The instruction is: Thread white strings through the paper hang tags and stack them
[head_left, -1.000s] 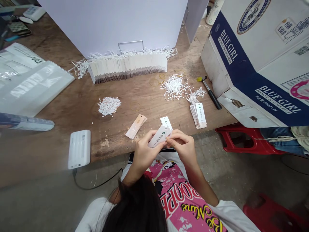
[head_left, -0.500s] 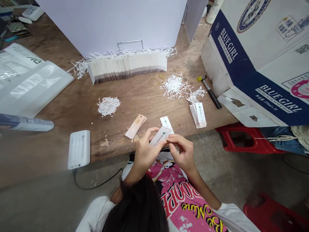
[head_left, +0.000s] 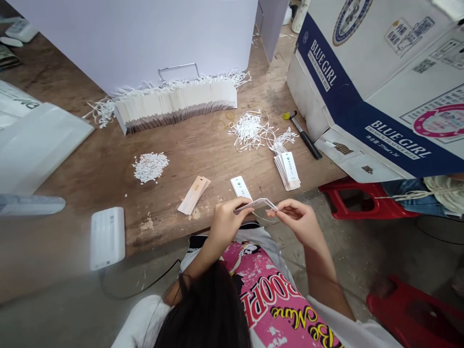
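Note:
Above the table's near edge, my left hand (head_left: 227, 221) pinches a white hang tag (head_left: 253, 203), which is tilted nearly edge-on. My right hand (head_left: 299, 217) is closed in a pinch on a white string (head_left: 272, 205) that runs from the tag's right end. A thin loop of string hangs beneath, between the hands. Just beyond my left hand lies a stack of white printed tags (head_left: 239, 186). Farther left is a stack of beige tags (head_left: 194, 195). To the right, a bundle of strung tags (head_left: 287, 171) lies near a tangled heap of white strings (head_left: 249, 129).
A long row of strung tags (head_left: 177, 108) stands against a pale panel (head_left: 145, 43). Small white bits (head_left: 150, 167) are piled at left, near a white power bank (head_left: 108, 238). A hammer (head_left: 304, 135) lies beside a large beer carton (head_left: 348, 101). A red stool (head_left: 351, 200) stands below.
My right hand has moved right, away from the tag, drawing string out. The tag has turned from face-up to nearly edge-on. The view has shifted slightly.

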`<act>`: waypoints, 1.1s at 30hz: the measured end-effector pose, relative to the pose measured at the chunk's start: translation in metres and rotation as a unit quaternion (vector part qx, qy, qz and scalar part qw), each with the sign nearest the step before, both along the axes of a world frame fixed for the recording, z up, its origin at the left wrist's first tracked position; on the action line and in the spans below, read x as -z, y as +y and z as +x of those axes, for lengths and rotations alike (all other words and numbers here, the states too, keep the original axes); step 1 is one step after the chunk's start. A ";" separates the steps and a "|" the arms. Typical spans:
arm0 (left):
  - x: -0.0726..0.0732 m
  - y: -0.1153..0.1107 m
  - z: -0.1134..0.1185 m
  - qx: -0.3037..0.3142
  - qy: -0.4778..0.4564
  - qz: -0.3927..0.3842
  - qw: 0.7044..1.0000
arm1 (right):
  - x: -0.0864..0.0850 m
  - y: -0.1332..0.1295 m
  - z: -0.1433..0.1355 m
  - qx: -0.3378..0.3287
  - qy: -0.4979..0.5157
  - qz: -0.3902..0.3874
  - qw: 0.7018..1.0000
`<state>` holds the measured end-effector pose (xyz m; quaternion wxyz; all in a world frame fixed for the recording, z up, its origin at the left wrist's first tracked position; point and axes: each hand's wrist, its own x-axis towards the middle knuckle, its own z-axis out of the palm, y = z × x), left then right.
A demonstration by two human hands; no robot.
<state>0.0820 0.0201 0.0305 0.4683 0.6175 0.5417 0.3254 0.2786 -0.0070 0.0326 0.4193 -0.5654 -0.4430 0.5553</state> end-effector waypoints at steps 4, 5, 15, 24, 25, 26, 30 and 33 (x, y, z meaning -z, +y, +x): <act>0.018 0.015 0.024 0.034 -0.013 -0.018 0.999 | -0.031 0.017 0.046 -0.022 -0.200 0.018 0.979; 0.023 0.019 0.032 0.037 -0.026 -0.036 0.998 | -0.039 0.025 0.057 -0.026 -0.246 0.032 0.968; 0.065 0.027 0.125 0.058 -0.260 -0.275 0.924 | -0.055 0.185 0.122 -0.246 -0.424 0.020 0.871; 0.061 0.044 0.164 0.009 -0.313 -0.403 0.860 | -0.018 0.276 0.118 -0.333 -0.429 0.062 0.838; 0.060 0.046 0.165 0.009 -0.315 -0.415 0.854 | -0.013 0.280 0.117 -0.340 -0.424 0.064 0.837; 0.060 0.047 0.166 0.012 -0.315 -0.427 0.847 | -0.007 0.284 0.116 -0.346 -0.423 0.067 0.835; 0.060 0.043 0.167 0.037 -0.313 -0.471 0.824 | 0.009 0.295 0.111 -0.353 -0.435 0.068 0.825; 0.057 0.032 0.156 0.077 -0.309 -0.499 0.806 | -0.004 0.284 0.103 -0.294 -0.468 0.160 0.818</act>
